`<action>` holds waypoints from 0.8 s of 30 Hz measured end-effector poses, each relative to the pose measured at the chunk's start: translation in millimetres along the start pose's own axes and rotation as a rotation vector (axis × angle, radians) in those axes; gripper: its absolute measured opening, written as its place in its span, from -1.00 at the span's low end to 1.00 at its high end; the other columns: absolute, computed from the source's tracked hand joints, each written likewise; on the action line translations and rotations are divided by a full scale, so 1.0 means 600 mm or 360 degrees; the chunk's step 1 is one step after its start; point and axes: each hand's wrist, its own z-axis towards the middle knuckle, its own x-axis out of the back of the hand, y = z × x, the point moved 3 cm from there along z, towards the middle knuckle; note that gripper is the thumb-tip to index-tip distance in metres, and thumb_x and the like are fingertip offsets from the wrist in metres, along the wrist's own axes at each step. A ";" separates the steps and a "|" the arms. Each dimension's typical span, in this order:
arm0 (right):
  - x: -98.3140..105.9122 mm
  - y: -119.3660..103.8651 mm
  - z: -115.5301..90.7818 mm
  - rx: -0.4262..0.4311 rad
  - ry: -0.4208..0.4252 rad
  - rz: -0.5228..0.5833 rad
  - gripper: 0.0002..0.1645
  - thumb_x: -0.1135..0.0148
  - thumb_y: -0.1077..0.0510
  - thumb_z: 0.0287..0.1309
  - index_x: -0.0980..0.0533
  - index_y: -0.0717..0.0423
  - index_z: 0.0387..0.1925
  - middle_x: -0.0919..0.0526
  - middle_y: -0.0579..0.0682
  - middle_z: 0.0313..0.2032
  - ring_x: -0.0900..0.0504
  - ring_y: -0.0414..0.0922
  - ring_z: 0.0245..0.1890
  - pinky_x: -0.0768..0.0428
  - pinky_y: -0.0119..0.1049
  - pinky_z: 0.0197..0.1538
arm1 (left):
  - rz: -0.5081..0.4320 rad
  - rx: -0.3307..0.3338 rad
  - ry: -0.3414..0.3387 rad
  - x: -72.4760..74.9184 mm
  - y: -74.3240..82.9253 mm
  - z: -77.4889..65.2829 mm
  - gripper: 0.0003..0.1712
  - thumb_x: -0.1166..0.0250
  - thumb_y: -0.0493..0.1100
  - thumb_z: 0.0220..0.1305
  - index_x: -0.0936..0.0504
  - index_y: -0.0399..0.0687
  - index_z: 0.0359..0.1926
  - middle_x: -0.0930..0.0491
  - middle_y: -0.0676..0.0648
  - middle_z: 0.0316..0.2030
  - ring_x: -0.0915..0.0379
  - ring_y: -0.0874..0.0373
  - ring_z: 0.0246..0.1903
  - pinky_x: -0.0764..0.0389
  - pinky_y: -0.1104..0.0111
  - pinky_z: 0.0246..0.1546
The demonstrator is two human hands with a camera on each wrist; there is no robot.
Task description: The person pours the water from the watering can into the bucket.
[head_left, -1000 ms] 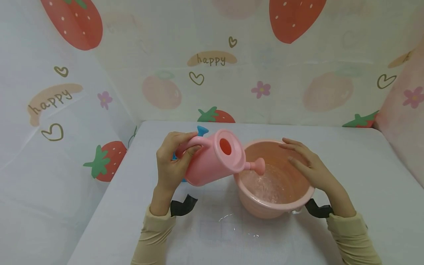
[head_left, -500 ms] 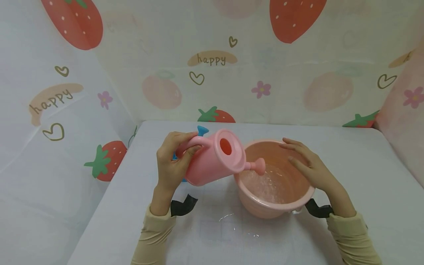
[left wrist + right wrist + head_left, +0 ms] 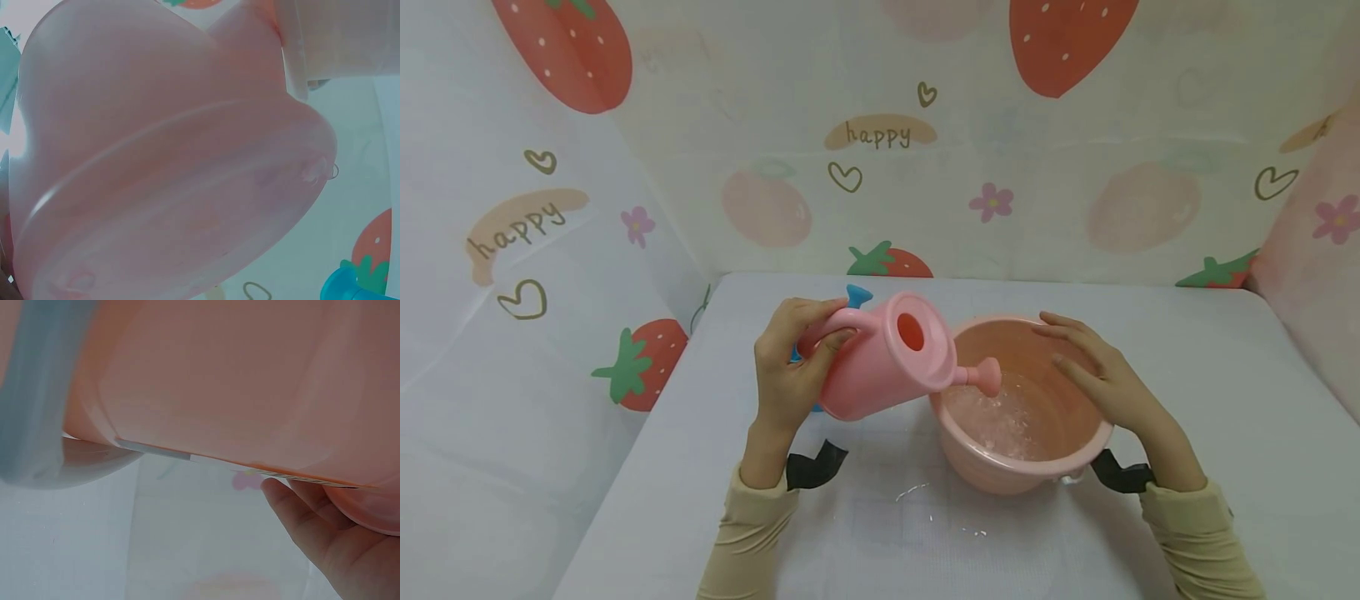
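**Can (image 3: pixel 880 371) tipped over bucket (image 3: pixel 973 467), left hand (image 3: pixel 784 358) on the handle (image 3: pixel 856 317)**

Can's mid-frame, tilted, off the bench (image 3: pixel 692 483), spout head (image 3: pixel 985 377) over the left part of the bucket mouth. Left fingers and thumb are curled round the handle. Right hand (image 3: pixel 1099 379), right of centre: fingers extended, slightly apart, laid over the bucket's right rim. Can't tell whether the tips press the inner wall.

Water (image 3: pixel 1000 421) in the bucket, surface broken below the spout head. Wet spots (image 3: pixel 912 492) on the bench, lower centre. Blue piece (image 3: pixel 858 295) behind the can, mostly hidden.

Handling, my read: can looks like thin hard plastic. Light by itself; load depends on the water inside, level not visible. Glossy, so slick if wet. Handle is the right hold: full wrap, thumb on top, since tilt puts torque on the wrist. Don't carry it by the spout; the neck is thin and looks the weakest bit. Bucket: stiff wall, steady it at the rim.
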 end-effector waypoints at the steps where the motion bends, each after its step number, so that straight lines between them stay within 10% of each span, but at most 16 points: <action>1: 0.000 0.001 0.000 0.0003 -0.0001 0.0007 -0.48 -0.06 0.28 0.26 -0.35 -0.09 0.23 -0.22 -0.07 0.33 -0.10 -0.14 0.37 -0.17 -0.06 0.27 | 0.0001 0.0000 0.0000 0.000 0.000 0.000 -0.63 -0.29 -0.05 0.18 -0.61 -0.29 -0.16 -0.60 -0.16 -0.34 -0.46 0.08 -0.26 -0.50 0.43 -0.27; 24: -0.001 0.007 0.000 0.0013 0.0002 0.0006 -0.50 -0.04 0.26 0.28 -0.35 -0.09 0.23 -0.22 -0.09 0.33 -0.10 -0.20 0.37 -0.17 -0.14 0.28 | 0.0014 0.0005 0.0001 -0.001 -0.003 -0.002 -0.63 -0.29 -0.04 0.18 -0.61 -0.29 -0.16 -0.59 -0.16 -0.34 -0.46 0.09 -0.26 -0.50 0.45 -0.29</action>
